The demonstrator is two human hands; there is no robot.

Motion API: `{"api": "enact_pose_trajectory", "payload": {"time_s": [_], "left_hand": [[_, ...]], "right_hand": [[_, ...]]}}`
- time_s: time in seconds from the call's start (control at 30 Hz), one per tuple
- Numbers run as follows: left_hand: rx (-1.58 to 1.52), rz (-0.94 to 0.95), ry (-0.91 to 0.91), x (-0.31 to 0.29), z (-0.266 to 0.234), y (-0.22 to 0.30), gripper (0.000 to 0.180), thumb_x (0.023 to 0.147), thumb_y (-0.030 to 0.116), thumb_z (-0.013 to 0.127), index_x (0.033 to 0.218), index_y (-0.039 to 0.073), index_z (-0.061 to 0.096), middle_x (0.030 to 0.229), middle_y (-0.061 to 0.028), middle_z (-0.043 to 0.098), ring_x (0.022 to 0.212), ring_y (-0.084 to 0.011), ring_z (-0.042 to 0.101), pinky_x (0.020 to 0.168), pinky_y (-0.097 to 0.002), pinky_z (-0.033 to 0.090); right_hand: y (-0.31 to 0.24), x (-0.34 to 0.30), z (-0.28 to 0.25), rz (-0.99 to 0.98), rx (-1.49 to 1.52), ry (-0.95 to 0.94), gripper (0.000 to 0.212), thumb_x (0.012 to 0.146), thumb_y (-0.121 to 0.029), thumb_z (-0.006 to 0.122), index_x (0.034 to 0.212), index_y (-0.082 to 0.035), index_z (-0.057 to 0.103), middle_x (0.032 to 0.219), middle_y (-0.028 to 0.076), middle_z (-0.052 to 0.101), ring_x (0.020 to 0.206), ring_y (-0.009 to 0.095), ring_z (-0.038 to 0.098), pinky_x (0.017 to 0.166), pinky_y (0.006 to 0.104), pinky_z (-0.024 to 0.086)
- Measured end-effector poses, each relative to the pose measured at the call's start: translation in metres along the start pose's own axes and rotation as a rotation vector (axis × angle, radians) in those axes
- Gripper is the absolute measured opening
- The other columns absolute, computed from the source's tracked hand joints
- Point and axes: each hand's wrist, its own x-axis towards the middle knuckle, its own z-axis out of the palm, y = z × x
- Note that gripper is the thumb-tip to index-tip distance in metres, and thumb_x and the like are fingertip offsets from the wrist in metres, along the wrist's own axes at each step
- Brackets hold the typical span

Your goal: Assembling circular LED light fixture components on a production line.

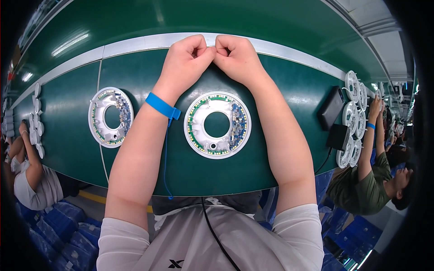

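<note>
My left hand and my right hand rest as closed fists, knuckles touching, at the far side of the green bench. Whether anything small is pinched between them cannot be told. A blue wrist strap with a coiled blue cord circles my left wrist. Between my forearms lies a white ring-shaped lamp base with a green circuit strip and small LEDs round its rim. A second, similar ring base lies to the left of my left forearm.
A grey metal rail runs along the bench's far edge. Black boxes and stacked white rings sit at the right, near another person's arm. More white rings and a second person are at the left. Blue crates stand below.
</note>
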Motion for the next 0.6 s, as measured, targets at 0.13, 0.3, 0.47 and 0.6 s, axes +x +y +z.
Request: {"api": "enact_pose_trajectory", "payload": {"time_s": [0.13, 0.3, 0.47, 0.6], "left_hand": [[0.001, -0.021, -0.002, -0.0008, -0.0011, -0.0012, 0.032, 0.087, 0.014, 0.07, 0.068, 0.004, 0.046, 0.058, 0.0016, 0.042, 0.057, -0.0075, 0.037, 0.051, -0.028, 0.033], [-0.01, -0.009, 0.003, -0.0003, -0.0004, -0.0009, 0.032, 0.087, 0.014, 0.069, 0.068, 0.004, 0.046, 0.058, 0.0016, 0.042, 0.057, -0.0074, 0.037, 0.051, -0.0281, 0.032], [-0.006, -0.003, -0.001, 0.0, -0.0014, -0.0017, 0.032, 0.087, 0.013, 0.069, 0.067, 0.004, 0.046, 0.058, 0.0018, 0.042, 0.058, -0.0073, 0.037, 0.051, -0.028, 0.032], [-0.034, -0.015, -0.005, -0.0004, -0.0017, -0.0022, 0.032, 0.087, 0.013, 0.069, 0.068, 0.004, 0.045, 0.058, 0.0019, 0.042, 0.058, -0.0071, 0.037, 0.051, -0.0277, 0.033]], "right_hand": [[0.0004, -0.0008, 0.0023, 0.019, 0.005, 0.0, 0.035, 0.08, -0.011, 0.072, 0.063, -0.004, 0.043, 0.054, 0.007, 0.043, 0.052, 0.017, 0.04, 0.051, 0.0341, 0.036], [0.0003, 0.0, 0.0011, -0.005, 0.009, 0.004, 0.034, 0.08, -0.011, 0.072, 0.063, -0.004, 0.044, 0.054, 0.007, 0.043, 0.052, 0.016, 0.04, 0.051, 0.0339, 0.037], [-0.0009, 0.0003, 0.0011, -0.003, 0.015, -0.002, 0.034, 0.08, -0.011, 0.072, 0.063, -0.003, 0.043, 0.055, 0.007, 0.043, 0.053, 0.016, 0.04, 0.051, 0.034, 0.037], [-0.0006, 0.0005, 0.0022, 0.006, 0.006, 0.0, 0.034, 0.08, -0.011, 0.073, 0.063, -0.004, 0.044, 0.054, 0.006, 0.044, 0.052, 0.016, 0.04, 0.051, 0.0339, 0.036]]}}
